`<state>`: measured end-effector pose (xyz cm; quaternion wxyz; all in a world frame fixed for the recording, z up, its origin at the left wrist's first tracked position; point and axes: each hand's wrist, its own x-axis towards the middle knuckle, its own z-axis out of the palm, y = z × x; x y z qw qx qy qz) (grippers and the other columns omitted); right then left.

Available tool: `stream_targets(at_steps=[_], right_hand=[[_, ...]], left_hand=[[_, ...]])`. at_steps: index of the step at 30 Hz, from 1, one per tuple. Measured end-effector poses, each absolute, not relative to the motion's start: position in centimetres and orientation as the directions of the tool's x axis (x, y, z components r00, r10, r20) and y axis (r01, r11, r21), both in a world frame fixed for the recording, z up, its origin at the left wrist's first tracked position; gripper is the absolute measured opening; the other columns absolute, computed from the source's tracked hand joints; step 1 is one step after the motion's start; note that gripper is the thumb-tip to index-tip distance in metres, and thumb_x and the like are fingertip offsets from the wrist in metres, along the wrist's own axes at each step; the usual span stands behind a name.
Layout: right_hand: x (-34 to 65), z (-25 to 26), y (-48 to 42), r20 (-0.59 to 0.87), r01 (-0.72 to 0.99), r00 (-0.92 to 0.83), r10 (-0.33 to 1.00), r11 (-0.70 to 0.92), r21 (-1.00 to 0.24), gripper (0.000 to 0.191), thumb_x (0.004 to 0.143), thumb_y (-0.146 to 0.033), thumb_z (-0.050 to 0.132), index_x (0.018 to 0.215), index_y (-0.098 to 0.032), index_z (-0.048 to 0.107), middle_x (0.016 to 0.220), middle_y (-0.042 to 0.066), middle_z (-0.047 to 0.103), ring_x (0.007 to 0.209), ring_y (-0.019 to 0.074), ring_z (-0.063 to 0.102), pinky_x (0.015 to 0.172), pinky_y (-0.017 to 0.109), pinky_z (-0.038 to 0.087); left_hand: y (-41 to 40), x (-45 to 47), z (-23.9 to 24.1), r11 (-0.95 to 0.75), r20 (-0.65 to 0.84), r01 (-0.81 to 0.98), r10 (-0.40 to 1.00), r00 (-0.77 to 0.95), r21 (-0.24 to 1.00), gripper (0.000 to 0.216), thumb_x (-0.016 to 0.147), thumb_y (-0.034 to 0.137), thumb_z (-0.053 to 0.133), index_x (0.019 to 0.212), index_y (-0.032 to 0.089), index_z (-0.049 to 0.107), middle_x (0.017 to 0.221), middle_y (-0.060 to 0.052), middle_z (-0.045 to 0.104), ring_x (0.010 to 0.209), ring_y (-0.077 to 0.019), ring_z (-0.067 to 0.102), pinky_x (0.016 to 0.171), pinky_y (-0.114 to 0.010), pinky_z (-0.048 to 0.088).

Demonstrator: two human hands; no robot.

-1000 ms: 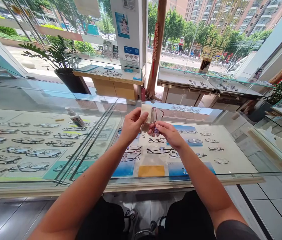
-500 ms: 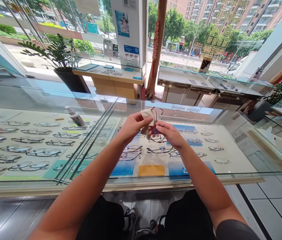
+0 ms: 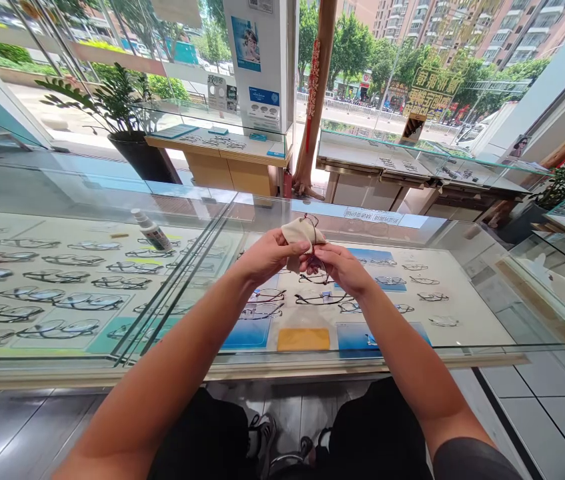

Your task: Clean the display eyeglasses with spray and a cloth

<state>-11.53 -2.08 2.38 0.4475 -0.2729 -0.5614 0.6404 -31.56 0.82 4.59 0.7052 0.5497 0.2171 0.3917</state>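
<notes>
My left hand [image 3: 268, 257] is closed on a cream cleaning cloth [image 3: 299, 232], pinching it with thumb and fingers. Dark-framed eyeglasses [image 3: 316, 227] are held up between both hands, part of them behind the cloth. My right hand [image 3: 341, 265] grips the glasses' frame with its fingertips, close against the left fingers. The lenses are mostly hidden by cloth and fingers. Both hands are above the glass counter [image 3: 262, 212]. Off to the left, a white spray bottle [image 3: 151, 230] stands on the glass.
Rows of eyeglasses [image 3: 57, 277] lie inside the counter under the glass. Beneath my hands is a yellow cloth [image 3: 303, 339] between blue cards [image 3: 246, 337]. Farther off are a potted plant [image 3: 129, 133], a wooden display case [image 3: 242, 172] and a tree-trunk post [image 3: 315, 100].
The cloth has spread further over the glasses, and my fingers have shifted a little. My right hand has moved slightly. The bottle stays where it was.
</notes>
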Motion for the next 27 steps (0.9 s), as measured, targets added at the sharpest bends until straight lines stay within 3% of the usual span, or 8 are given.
stream_targets(at_steps=[9, 14, 19, 22, 27], right_hand=[[-11.5, 2.2, -1.8, 0.11, -0.22, -0.466, 0.878, 0.005, -0.975, 0.041, 0.088, -0.057, 0.086, 0.098, -0.017, 0.085, 0.093, 0.011, 0.082, 0.091, 0.0231, 0.073, 0.089, 0.039, 0.057], [-11.6, 2.2, -2.0, 0.111, -0.186, -0.504, 0.857, 0.018, -0.982, 0.042, 0.086, -0.058, 0.086, 0.099, -0.018, 0.086, 0.095, 0.01, 0.084, 0.091, 0.0219, 0.071, 0.087, 0.037, 0.055], [-11.6, 2.5, -2.2, 0.148, -0.129, -0.512, 0.846, 0.094, -0.987, 0.042, 0.092, -0.058, 0.081, 0.101, -0.018, 0.087, 0.095, 0.009, 0.085, 0.087, 0.0196, 0.067, 0.086, 0.036, 0.051], [-11.3, 2.8, -2.3, 0.15, -0.11, -0.498, 0.854, 0.11, -0.988, 0.04, 0.094, -0.056, 0.079, 0.102, -0.019, 0.087, 0.095, 0.009, 0.086, 0.088, 0.0201, 0.068, 0.088, 0.037, 0.051], [-10.7, 2.8, -2.1, 0.186, -0.163, -0.448, 0.875, 0.125, -0.979, 0.037, 0.095, -0.054, 0.078, 0.101, -0.019, 0.089, 0.092, 0.009, 0.086, 0.089, 0.0207, 0.07, 0.092, 0.038, 0.053]], left_hand=[[0.3, -31.1, 4.3, -0.023, 0.196, -0.333, 0.846, 0.496, 0.943, 0.042, 0.077, 0.039, 0.1, 0.108, 0.015, 0.085, 0.068, -0.003, 0.069, 0.053, -0.0151, 0.061, 0.053, -0.03, 0.051], [0.1, -30.5, 3.8, -0.125, 0.265, -0.333, 0.869, 0.418, 0.935, 0.037, 0.082, 0.049, 0.096, 0.093, 0.017, 0.08, 0.061, -0.001, 0.066, 0.045, -0.0151, 0.058, 0.045, -0.029, 0.048], [0.3, -30.4, 3.8, -0.151, 0.299, -0.35, 0.856, 0.421, 0.925, 0.051, 0.092, 0.064, 0.083, 0.088, 0.014, 0.076, 0.049, 0.001, 0.058, 0.038, -0.0164, 0.056, 0.042, -0.029, 0.047], [1.0, -31.3, 4.1, -0.095, 0.267, -0.325, 0.8, 0.537, 0.941, 0.056, 0.097, 0.069, 0.075, 0.093, 0.013, 0.076, 0.055, -0.003, 0.064, 0.046, -0.0189, 0.063, 0.05, -0.032, 0.053], [1.8, -32.5, 4.3, -0.128, 0.284, -0.315, 0.805, 0.521, 0.94, 0.046, 0.084, 0.053, 0.095, 0.099, 0.014, 0.076, 0.082, -0.007, 0.077, 0.07, -0.0178, 0.072, 0.065, -0.028, 0.058]])
